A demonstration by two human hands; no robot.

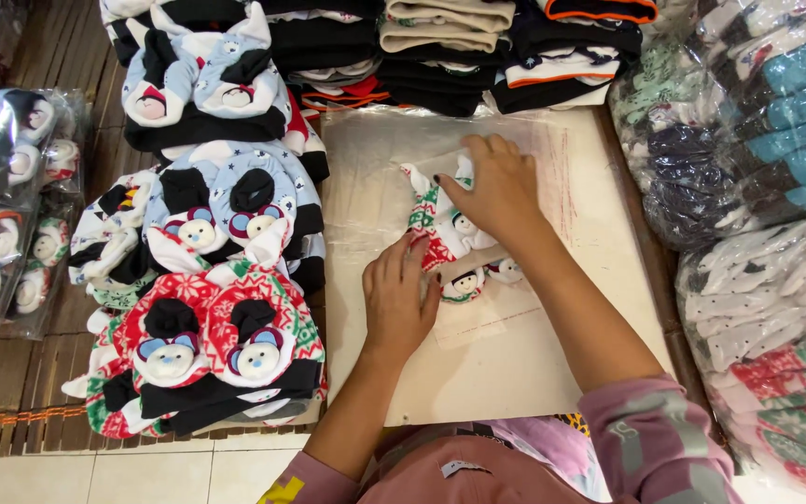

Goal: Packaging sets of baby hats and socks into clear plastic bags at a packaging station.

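A small red, white and green knitted baby hat with little animal faces (448,238) is being pressed flat on a pale board covered with clear plastic sheeting (534,364). It is being worked inside, or under, a clear plastic bag; which of the two cannot be told. The right hand (501,187) is being laid over the hat's upper end, fingers spread and palm down, pinning rather than pinching. The left hand (398,297) is being held flat at the hat's lower left edge, fingers extended and touching the knit, nothing being clasped.

The hat's long axis is running from upper left to lower right, between the two hands, so it is being spanned end to end: right hand above it, left hand below and slightly to the left. Both hands are in contact, with more of the hat being covered by the right.

A stack of red and green hats with bear faces (207,350) is being kept just left of the board, and bagged bundles of knitwear (767,121) are being kept on the right.
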